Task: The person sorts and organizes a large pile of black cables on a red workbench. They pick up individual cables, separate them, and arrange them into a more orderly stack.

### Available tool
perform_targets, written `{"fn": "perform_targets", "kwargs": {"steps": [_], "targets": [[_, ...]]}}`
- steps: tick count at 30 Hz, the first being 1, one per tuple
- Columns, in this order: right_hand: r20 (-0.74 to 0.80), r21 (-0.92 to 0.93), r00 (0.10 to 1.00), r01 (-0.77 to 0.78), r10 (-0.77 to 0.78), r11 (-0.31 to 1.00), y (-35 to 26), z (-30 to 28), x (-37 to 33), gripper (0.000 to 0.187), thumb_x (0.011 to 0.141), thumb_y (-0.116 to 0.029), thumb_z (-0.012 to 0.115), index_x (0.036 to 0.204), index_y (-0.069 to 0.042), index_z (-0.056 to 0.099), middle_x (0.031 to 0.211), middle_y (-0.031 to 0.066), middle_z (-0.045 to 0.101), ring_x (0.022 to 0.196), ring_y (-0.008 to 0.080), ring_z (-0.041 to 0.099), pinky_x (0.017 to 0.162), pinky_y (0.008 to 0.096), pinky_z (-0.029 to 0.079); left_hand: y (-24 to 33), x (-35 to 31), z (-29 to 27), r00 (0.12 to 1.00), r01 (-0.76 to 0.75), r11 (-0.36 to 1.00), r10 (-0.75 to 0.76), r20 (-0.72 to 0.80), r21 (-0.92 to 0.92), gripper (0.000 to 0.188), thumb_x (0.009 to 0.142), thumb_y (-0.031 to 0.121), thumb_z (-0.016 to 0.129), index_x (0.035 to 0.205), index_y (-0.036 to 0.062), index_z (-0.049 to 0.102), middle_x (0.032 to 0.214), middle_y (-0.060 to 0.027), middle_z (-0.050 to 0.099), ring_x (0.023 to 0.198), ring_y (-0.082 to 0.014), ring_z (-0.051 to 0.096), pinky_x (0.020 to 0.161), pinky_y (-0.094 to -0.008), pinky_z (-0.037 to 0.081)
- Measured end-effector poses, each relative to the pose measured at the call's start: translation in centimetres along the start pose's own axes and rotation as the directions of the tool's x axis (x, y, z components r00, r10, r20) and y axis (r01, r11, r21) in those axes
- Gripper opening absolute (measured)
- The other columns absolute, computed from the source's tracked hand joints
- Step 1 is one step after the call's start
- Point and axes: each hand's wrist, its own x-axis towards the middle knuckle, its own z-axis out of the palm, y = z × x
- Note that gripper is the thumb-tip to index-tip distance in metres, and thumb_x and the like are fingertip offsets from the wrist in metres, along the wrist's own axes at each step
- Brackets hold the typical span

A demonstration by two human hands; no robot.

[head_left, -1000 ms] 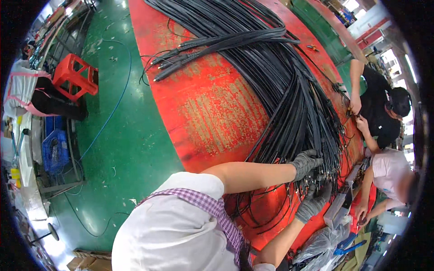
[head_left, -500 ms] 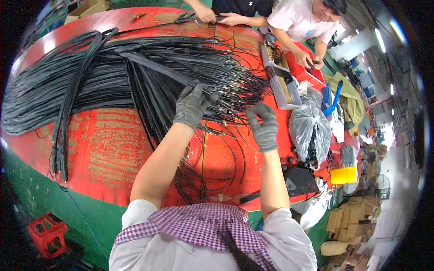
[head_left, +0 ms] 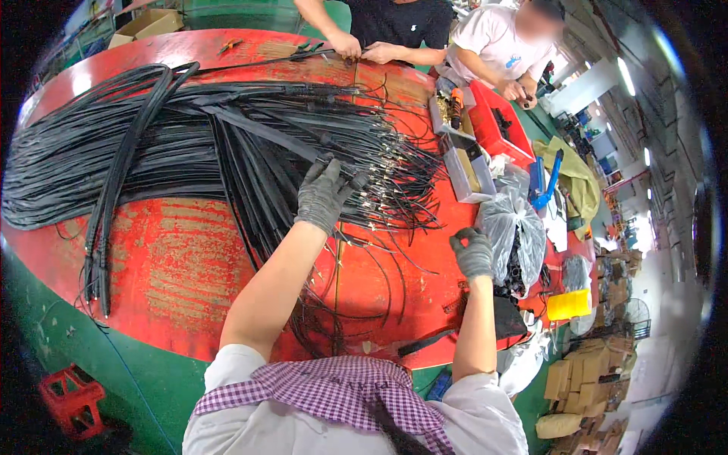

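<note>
Well left of the left hand [head_left: 321, 196] stood a red stool [head_left: 85, 396]. Far to that hand's right were cardboard boxes [head_left: 591, 375].

A factory workshop is indicated: black cables [head_left: 171, 163] are massed in front and to the left of the left fingers [head_left: 331, 171], parts bins [head_left: 457, 179] are set beyond the right fingers [head_left: 469, 236], co-workers [head_left: 402, 26] are seen farther ahead, and cartons [head_left: 580, 379] are stacked rightward.

Workshop interior | green floor [head_left: 171, 371] beneath rounded red table [head_left: 182, 258], worn brown in patches | red plastic stool [head_left: 72, 404], lower left | tube lights [head_left: 626, 78] glowing overhead, right | stacked cardboard boxes [head_left: 580, 387] near a fan [head_left: 639, 312]
</note>
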Motion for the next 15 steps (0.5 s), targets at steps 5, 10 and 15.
{"fn": "perform_targets", "kwargs": {"steps": [5,10,15], "targets": [[-0.109,0.655,0.985,0.175,-0.137,0.735,-7.2,0.3,1.6,0.042,0.071,-0.024,0.065,0.104,-0.001,0.053,0.1,0.0174,0.056,0.091,0.0322,0.053,0.078,0.0357,0.044,-0.6,1.6,-3.0,0.99,-0.065,0.997,0.06,0.128,0.037,0.026,0.088,0.013,0.033,0.112,0.009,0.044,0.106,-0.0105,0.049,0.102,-0.0247,0.047,0.092,-0.0466,0.037],[-0.227,0.178,0.856,0.505,-0.465,0.844,-16.6,1.5,3.8,0.057,0.072,-0.035,0.061,0.116,-0.003,0.044,0.106,0.016,0.053,0.095,0.0312,0.052,0.082,0.0419,0.041,-1.0,1.7,-3.0,0.998,-0.068,0.998,0.068,-0.011,-0.009,0.025,0.086,0.007,0.042,0.111,0.0071,0.044,0.099,-0.0113,0.055,0.095,-0.026,0.053,0.079,-0.0399,0.045],[-0.062,-0.188,0.876,0.461,-0.479,0.867,-21.7,2.3,5.0,0.061,0.073,-0.039,0.055,0.122,-0.007,0.038,0.1,0.0132,0.054,0.09,0.0277,0.053,0.076,0.043,0.042,-0.3,1.1,-2.2,0.985,-0.037,0.999,0.042,-0.167,0.032,0.033,0.079,0.007,0.059,0.11,0.0069,0.047,0.097,-0.0102,0.059,0.09,-0.0205,0.055,0.075,-0.0341,0.046]]}}
